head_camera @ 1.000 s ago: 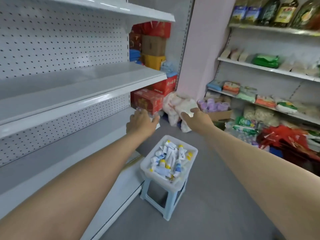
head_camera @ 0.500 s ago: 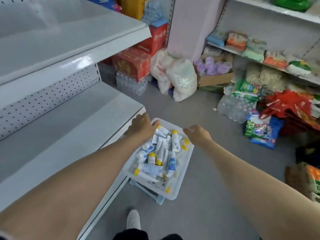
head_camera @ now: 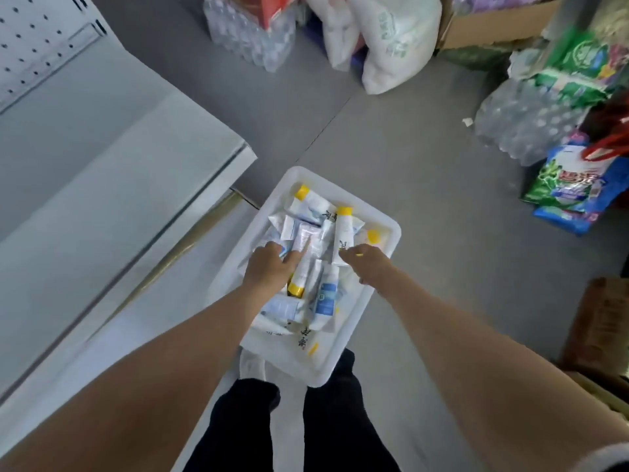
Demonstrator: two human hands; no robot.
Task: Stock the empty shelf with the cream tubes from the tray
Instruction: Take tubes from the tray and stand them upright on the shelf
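Note:
A white plastic tray [head_camera: 386,225] sits in front of my legs, filled with several white and blue cream tubes [head_camera: 325,296], some with yellow caps. My left hand [head_camera: 272,269] reaches into the tray's left side, its straight fingers resting on the pile. My right hand [head_camera: 369,265] is over the tray's right side, fingertips touching the flat end of a yellow-capped tube [head_camera: 343,229]. Neither hand lifts a tube. The empty white shelf [head_camera: 102,206] lies to the left of the tray.
Packs of water bottles [head_camera: 250,35], white sacks [head_camera: 391,39] and a cardboard box [head_camera: 493,25] stand on the grey floor beyond the tray. Green and blue bags [head_camera: 571,195] and more bottle packs [head_camera: 524,120] crowd the right. A brown carton [head_camera: 602,328] is near my right arm.
My view has tilted down from the shelves to the tray. Both hands dropped from chest height into the tray and now touch the tubes.

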